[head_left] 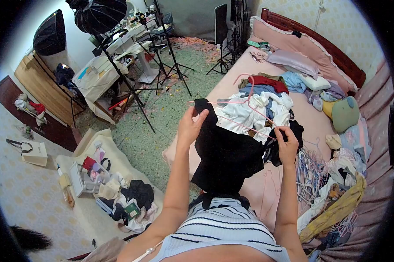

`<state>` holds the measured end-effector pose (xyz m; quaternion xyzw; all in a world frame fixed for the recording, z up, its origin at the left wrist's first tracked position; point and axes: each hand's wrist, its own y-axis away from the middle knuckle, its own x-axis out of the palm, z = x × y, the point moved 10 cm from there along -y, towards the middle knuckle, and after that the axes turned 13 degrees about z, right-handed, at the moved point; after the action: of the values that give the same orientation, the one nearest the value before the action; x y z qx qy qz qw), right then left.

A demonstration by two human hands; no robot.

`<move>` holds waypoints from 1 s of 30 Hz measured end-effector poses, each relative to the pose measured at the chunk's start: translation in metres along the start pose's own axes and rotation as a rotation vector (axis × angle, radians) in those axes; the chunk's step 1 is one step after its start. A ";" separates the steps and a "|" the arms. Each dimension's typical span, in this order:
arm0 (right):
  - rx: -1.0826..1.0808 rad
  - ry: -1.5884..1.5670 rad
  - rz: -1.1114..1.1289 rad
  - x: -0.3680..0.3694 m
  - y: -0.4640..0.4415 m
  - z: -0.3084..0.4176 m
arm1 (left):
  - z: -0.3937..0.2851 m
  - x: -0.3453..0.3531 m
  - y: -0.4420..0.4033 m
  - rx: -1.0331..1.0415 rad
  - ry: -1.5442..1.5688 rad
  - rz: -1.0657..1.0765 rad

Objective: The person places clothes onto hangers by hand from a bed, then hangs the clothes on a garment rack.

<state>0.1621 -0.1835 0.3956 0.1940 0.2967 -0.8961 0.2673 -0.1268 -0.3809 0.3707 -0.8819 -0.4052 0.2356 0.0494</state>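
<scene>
Holding one hanger (249, 100), one black garment (227, 150)

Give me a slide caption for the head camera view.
Left hand grips a black garment, right hand a pink hanger, beside a bed strewn with clothes.

One held hanger (249, 100); one held garment (225, 153); one bed (317, 123).

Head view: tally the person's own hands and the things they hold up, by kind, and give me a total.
Hands (left hand, right hand): 2
Pink hanger: 1
Black garment: 1
Total: 4
</scene>
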 end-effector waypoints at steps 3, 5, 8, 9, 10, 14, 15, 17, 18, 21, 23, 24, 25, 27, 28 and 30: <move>0.011 -0.018 0.026 0.002 0.001 0.002 | -0.006 0.010 -0.001 -0.063 -0.106 0.098; 0.007 -0.036 0.042 0.005 0.001 -0.004 | 0.010 0.015 -0.002 -0.075 -0.003 0.098; 0.009 -0.032 0.027 0.002 0.002 -0.004 | 0.037 0.018 -0.008 -0.036 0.356 0.088; 0.009 -0.032 0.026 0.002 0.002 -0.006 | 0.033 0.018 -0.007 -0.036 0.356 0.089; 0.024 -0.033 0.020 0.001 0.002 -0.012 | 0.031 0.017 -0.006 -0.059 0.317 0.097; 0.053 -0.035 0.008 -0.001 0.002 -0.019 | 0.029 0.016 -0.003 -0.127 0.371 0.090; 0.053 -0.035 0.008 -0.002 0.003 -0.019 | 0.028 0.017 -0.003 -0.127 0.371 0.090; 0.053 -0.021 0.020 -0.001 0.003 -0.019 | 0.023 0.017 -0.004 -0.035 0.569 0.076; 0.053 -0.022 0.020 0.000 0.003 -0.018 | 0.024 0.016 -0.004 -0.035 0.568 0.076; 0.042 -0.012 0.016 0.000 0.002 -0.016 | 0.014 -0.002 0.001 -0.039 0.108 -0.049; 0.036 0.002 -0.014 -0.002 0.003 -0.013 | -0.034 -0.018 0.014 0.153 -0.513 -0.276; 0.035 0.002 -0.014 -0.001 0.003 -0.011 | -0.036 -0.019 0.014 0.153 -0.513 -0.277; 0.033 0.004 -0.003 0.000 0.004 -0.009 | -0.044 -0.022 0.016 0.198 -0.547 -0.320; 0.029 0.004 0.013 0.002 0.004 -0.005 | -0.045 -0.024 0.016 0.239 -0.582 -0.365; 0.037 -0.022 0.028 0.003 0.004 -0.004 | -0.017 -0.027 0.009 0.165 -0.295 -0.310; 0.042 -0.052 0.048 0.007 0.002 -0.006 | 0.035 -0.015 -0.004 0.048 0.254 -0.174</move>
<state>0.1590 -0.1834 0.3870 0.1834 0.2662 -0.9001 0.2920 -0.1539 -0.3932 0.3469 -0.8648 -0.4648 0.1266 0.1416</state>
